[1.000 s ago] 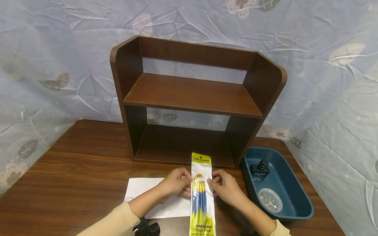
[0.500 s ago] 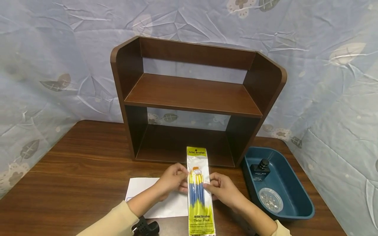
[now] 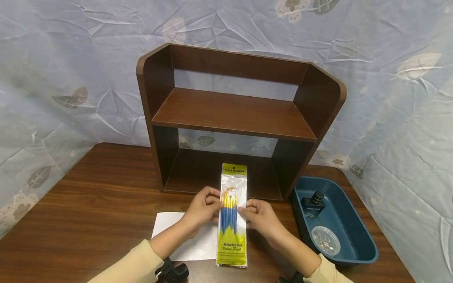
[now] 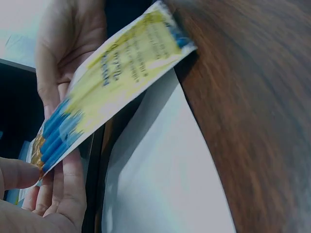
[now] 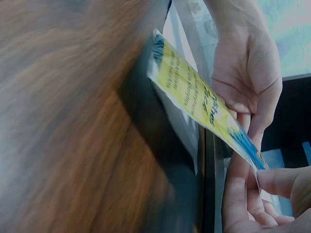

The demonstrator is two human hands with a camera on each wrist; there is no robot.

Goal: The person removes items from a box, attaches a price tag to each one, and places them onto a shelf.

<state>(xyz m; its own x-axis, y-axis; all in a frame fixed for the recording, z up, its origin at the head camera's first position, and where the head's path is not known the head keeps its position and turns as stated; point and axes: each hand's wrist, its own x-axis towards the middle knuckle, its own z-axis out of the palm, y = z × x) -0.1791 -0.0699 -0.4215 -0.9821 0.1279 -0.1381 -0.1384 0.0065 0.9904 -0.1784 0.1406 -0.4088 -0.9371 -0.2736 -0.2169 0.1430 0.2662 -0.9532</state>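
The person's left hand (image 3: 201, 208) and right hand (image 3: 263, 220) pinch the brush pack (image 3: 231, 220) at lower centre, apparently picked up but not yet set down, over the worktop (image 3: 81, 212), while a bottle (image 3: 313, 207) occupies the lower-right tray (image 3: 354, 220).

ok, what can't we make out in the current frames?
Brush pack, fine print: too small in head view, blurred in wrist views.
White paper, part of its surface: head view, covered by left forearm and brush pack.
Round case, contents: head view, too small to identify.
Device at right wrist: head view, cut by bottom edge.
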